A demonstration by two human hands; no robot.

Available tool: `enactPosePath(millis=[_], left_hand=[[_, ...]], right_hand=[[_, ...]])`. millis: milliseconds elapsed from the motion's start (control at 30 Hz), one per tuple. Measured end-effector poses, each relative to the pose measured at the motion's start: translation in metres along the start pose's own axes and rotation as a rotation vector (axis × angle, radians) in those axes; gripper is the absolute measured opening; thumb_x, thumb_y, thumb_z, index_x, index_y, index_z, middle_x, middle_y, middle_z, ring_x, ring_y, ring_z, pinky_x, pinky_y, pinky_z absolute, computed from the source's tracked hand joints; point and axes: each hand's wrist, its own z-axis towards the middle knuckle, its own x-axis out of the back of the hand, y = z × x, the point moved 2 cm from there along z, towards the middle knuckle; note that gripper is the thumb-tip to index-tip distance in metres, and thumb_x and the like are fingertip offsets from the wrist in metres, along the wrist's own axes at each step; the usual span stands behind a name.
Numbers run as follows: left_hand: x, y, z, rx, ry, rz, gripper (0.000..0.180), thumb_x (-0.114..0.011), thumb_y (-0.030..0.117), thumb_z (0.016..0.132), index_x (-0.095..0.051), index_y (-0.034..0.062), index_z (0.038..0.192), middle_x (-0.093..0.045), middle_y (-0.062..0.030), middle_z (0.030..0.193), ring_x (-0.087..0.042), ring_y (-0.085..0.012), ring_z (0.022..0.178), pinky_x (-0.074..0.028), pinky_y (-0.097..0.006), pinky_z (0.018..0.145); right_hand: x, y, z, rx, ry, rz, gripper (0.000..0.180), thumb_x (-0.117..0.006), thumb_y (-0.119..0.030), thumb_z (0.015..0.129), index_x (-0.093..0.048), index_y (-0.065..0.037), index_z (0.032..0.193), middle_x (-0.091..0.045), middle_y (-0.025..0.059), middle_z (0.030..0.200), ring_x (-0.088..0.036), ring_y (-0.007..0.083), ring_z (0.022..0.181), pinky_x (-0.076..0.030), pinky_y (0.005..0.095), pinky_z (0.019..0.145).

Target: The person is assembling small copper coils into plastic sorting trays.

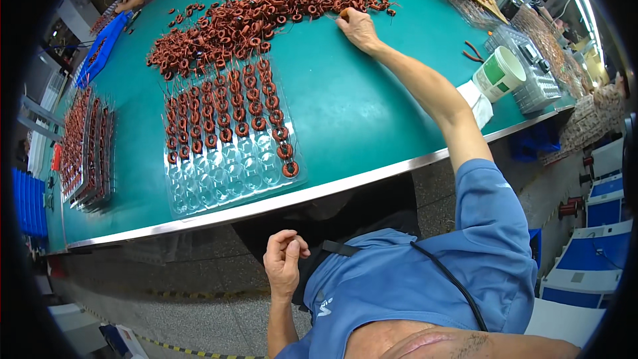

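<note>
A long heap of small red-brown wire-wound ring coils [246, 18] with thin wire leads lies across the far part of the table. My right hand [359, 29] reaches to the heap's right end. Its fingertips are pinched together, and what is between them I cannot make out. In front of the heap is a clear plastic tray [219, 186] with round pockets. Coils fill the tray's far rows, and one column on the right runs to near the front. My left hand [284, 262] hangs before the table edge by my waist, fingers loosely curled, nothing seen in it.
Stacked filled trays [86, 146] stand at the left edge. A blue bin [103, 50] lies behind them, near another person's arm. Pliers [473, 52], a white-green bucket [498, 73], a white cloth [476, 101] and stacked clear trays [537, 86] are on the right.
</note>
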Motion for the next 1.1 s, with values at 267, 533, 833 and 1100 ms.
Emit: enactPosePath(millis=[267, 533, 833, 1100], left_hand=[[-0.045, 0.047, 0.035, -0.390, -0.005, 0.234, 0.016, -0.053, -0.004, 0.091, -0.057, -0.0025, 0.107, -0.061, -0.0111, 0.084, -0.059, -0.0141, 0.071, -0.048, -0.025, 0.063], [-0.102, 0.063, 0.085, -0.741, 0.114, 0.706, 0.048, -0.063, 0.002, 0.086, -0.045, -0.0017, 0.130, -0.056, -0.0191, 0.116, -0.061, -0.0297, 0.097, -0.050, -0.038, 0.084], [-0.065, 0.048, 0.049, -0.475, 0.039, 0.335, 0.022, -0.055, 0.009, 0.096, -0.052, 0.0028, 0.117, -0.061, -0.0124, 0.095, -0.063, -0.0213, 0.083, -0.051, -0.031, 0.073], [-0.066, 0.042, 0.036, -0.319, -0.158, 0.233, 0.033, -0.060, 0.011, 0.093, -0.049, 0.0038, 0.123, -0.063, -0.0145, 0.102, -0.064, -0.0225, 0.088, -0.051, -0.032, 0.080]], right_hand=[[0.076, -0.099, -0.139, -0.354, -0.353, 0.954, 0.031, -0.064, -0.026, 0.091, -0.062, 0.001, 0.107, -0.067, 0.0082, 0.098, -0.060, 0.0126, 0.087, -0.048, 0.0227, 0.072], [0.102, -0.185, -0.257, -0.158, -0.348, 1.101, 0.027, -0.066, -0.017, 0.091, -0.061, 0.005, 0.106, -0.068, 0.0100, 0.096, -0.065, 0.0153, 0.093, -0.052, 0.0282, 0.083], [0.121, -0.193, -0.282, 0.204, 0.015, 0.588, 0.034, -0.071, -0.018, 0.086, -0.061, -0.002, 0.114, -0.063, 0.0088, 0.103, -0.061, 0.0152, 0.091, -0.049, 0.0261, 0.074], [0.103, -0.180, -0.286, -0.193, -0.628, 1.019, 0.027, -0.060, -0.023, 0.095, -0.067, 0.001, 0.103, -0.066, 0.0031, 0.085, -0.060, 0.0073, 0.076, -0.051, 0.0212, 0.068]])
